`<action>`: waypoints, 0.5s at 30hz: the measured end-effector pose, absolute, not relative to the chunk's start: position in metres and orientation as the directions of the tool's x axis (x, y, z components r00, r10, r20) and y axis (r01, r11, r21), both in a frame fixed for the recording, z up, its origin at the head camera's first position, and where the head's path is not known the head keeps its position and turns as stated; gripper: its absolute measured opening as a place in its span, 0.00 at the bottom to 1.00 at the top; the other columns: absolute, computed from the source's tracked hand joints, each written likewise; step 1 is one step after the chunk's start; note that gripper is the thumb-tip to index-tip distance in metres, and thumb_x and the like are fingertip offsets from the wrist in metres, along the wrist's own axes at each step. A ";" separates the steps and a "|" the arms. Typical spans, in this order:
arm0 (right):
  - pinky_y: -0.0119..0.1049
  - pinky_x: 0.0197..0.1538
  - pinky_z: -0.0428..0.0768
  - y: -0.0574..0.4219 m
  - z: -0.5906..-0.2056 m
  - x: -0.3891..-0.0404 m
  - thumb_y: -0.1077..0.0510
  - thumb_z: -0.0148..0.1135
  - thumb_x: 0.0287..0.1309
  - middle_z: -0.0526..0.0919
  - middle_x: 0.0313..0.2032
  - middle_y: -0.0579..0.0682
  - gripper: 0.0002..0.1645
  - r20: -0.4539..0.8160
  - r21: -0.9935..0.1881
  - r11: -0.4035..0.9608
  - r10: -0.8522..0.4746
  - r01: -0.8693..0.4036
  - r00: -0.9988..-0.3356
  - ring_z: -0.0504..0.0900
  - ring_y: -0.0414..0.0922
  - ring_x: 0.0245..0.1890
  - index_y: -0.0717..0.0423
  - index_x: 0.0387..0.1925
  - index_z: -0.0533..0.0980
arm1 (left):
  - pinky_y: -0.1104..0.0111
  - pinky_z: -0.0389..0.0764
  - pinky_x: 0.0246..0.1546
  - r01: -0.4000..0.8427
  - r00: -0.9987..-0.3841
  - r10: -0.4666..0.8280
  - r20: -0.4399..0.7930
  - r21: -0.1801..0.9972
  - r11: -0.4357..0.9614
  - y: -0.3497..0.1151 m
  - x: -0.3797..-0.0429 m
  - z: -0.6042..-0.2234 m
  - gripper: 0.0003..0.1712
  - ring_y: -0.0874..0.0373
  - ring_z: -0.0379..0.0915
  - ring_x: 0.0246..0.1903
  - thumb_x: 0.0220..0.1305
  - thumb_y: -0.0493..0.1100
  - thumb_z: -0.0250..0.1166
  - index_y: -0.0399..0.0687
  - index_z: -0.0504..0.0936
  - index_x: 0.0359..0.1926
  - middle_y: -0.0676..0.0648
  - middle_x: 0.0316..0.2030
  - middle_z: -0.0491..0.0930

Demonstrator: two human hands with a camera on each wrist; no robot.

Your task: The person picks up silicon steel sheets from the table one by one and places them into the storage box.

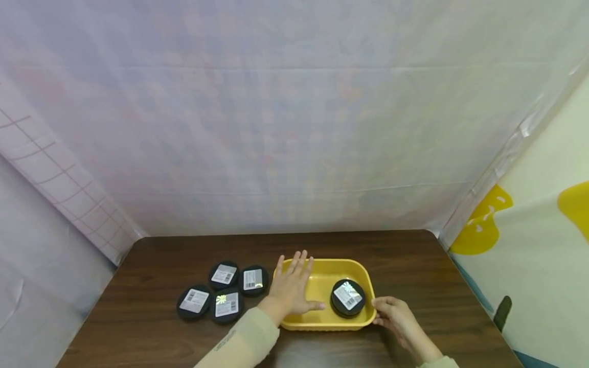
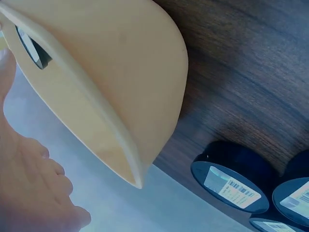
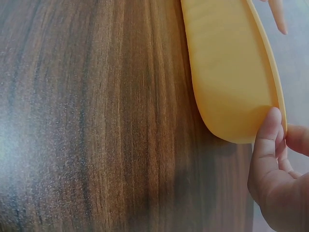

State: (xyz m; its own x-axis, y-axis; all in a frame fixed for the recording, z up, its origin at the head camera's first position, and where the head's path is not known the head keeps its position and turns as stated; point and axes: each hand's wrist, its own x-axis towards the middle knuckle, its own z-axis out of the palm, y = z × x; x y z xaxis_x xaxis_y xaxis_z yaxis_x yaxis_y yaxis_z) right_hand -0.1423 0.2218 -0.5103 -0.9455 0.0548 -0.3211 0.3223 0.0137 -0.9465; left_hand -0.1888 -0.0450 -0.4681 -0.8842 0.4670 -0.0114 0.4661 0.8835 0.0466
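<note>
On the table stands a yellow plastic basin point(image 1: 340, 261). My left hand point(image 1: 291, 291) is spread flat over its left part, fingers straight; whether it touches the basin cannot be told. In the left wrist view, that hand point(image 2: 34, 183) is apart from the outer wall point(image 2: 140, 82). With thumb and fingers, my right hand point(image 1: 399, 318) pinches the rim at the right end, seen closer in the right wrist view beside the basin wall point(image 3: 231, 72). Inside, on the right, lies a flat round black container point(image 1: 348, 296) with a white label; a second edge shows beneath it.
Several similar labelled black containers point(image 1: 227, 305) lie grouped on the dark wooden table point(image 1: 391, 250), left of the basin. Light cloth point(image 1: 285, 128) hangs behind the table. A dark oblong thing point(image 1: 502, 313) is near the right edge.
</note>
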 end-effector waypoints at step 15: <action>0.31 0.30 0.80 0.221 -0.510 -0.142 0.64 0.54 0.59 0.75 0.26 0.52 0.19 -0.325 -0.944 0.033 0.066 0.327 -0.944 0.75 0.41 0.25 0.80 0.44 0.68 | 0.48 0.33 0.67 0.451 -0.892 0.451 0.022 0.111 0.886 -0.056 -0.190 -0.469 0.64 0.50 0.34 0.71 0.45 0.80 0.53 0.47 0.47 0.73 0.44 0.72 0.39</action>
State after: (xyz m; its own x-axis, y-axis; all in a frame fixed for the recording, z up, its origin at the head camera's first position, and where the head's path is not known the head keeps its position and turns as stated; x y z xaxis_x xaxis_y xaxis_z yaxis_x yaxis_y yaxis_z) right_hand -0.1422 0.2211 -0.5102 -0.9436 0.0662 -0.3245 0.3271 0.0326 -0.9444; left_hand -0.1896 -0.0561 -0.4689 -0.8922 0.4511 0.0222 0.4507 0.8857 0.1113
